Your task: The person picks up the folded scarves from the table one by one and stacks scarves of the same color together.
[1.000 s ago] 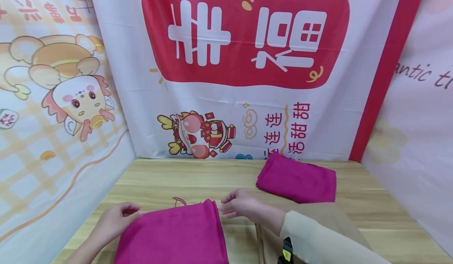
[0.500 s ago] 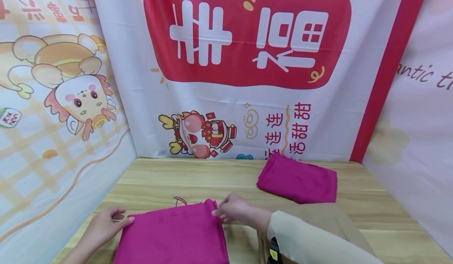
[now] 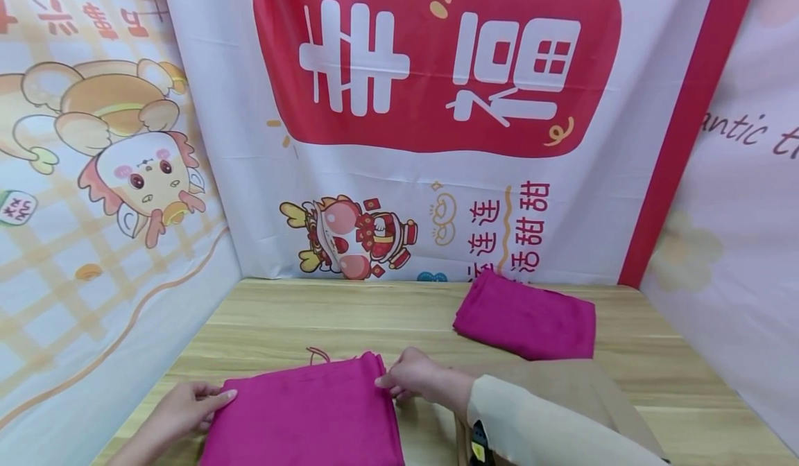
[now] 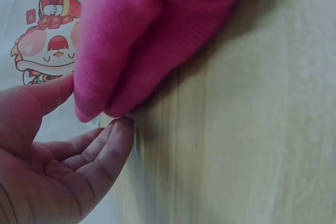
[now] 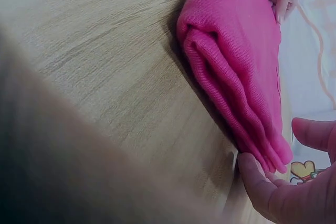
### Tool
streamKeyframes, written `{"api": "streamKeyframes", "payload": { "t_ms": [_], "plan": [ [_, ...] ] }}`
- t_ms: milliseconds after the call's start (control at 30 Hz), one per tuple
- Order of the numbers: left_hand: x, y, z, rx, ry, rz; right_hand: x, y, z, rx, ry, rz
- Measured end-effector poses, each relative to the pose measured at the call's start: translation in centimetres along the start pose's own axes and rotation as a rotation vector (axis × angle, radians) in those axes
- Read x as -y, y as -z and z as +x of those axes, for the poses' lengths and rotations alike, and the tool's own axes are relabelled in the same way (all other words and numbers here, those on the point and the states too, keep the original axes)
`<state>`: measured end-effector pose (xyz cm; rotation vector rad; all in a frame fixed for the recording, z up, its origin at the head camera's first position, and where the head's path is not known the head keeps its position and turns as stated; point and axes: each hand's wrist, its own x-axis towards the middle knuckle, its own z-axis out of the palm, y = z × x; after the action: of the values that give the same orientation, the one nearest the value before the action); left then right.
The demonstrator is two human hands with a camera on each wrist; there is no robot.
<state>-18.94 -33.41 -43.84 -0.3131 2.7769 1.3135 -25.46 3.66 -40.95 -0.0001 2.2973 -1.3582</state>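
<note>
Magenta cloth (image 3: 306, 414): folded, on table (image 3: 281, 320), 7 o'clock in head view
Left hand (image 3: 186, 409): pinches cloth's 10 o'clock corner
Right hand (image 3: 417, 374): fingers curled round its 2 o'clock corner — thumb contact unclear
Second cloth (image 3: 524, 319): also magenta, 4 o'clock
Banner (image 3: 431, 67): 12 o'clock, 幸福 (turned sideways)
Right sheet (image 3: 718, 182): 2 o'clock, "antic t…" — cut by frame

On the right arm we wear a long sleeve (image 3: 555, 421) in pale cream, plain and matte, lightly creased, with a loose cuff (image 3: 479, 397) at the wrist. Just below that sleeve's cuff we carry a small black piece (image 3: 478, 433) bearing a bright yellow patch (image 3: 478, 451); its markings are too small to read. Beyond the sleeve, our right grip (image 3: 417, 374) is bare; across from it, so are our left grip (image 3: 182, 410) and forearm (image 3: 142, 444).
</note>
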Motion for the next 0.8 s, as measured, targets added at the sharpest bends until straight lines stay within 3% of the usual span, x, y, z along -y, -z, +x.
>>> {"api": "streamKeyframes", "payload": {
  "t_ms": [233,533,800],
  "plan": [
    [0.2,-0.1,-0.3,0.103,0.076,-0.104,-0.3,-0.3,0.3,-0.003,-0.001,0.055],
    [0.2,0.4,-0.3,0.249,0.113,-0.2,-0.7,-0.9,0.8,-0.005,-0.026,0.093],
    [0.2,0.5,-0.4,0.283,0.119,-0.255,-0.6,-1.4,0.9,-0.003,-0.022,0.112]
  ]
}}
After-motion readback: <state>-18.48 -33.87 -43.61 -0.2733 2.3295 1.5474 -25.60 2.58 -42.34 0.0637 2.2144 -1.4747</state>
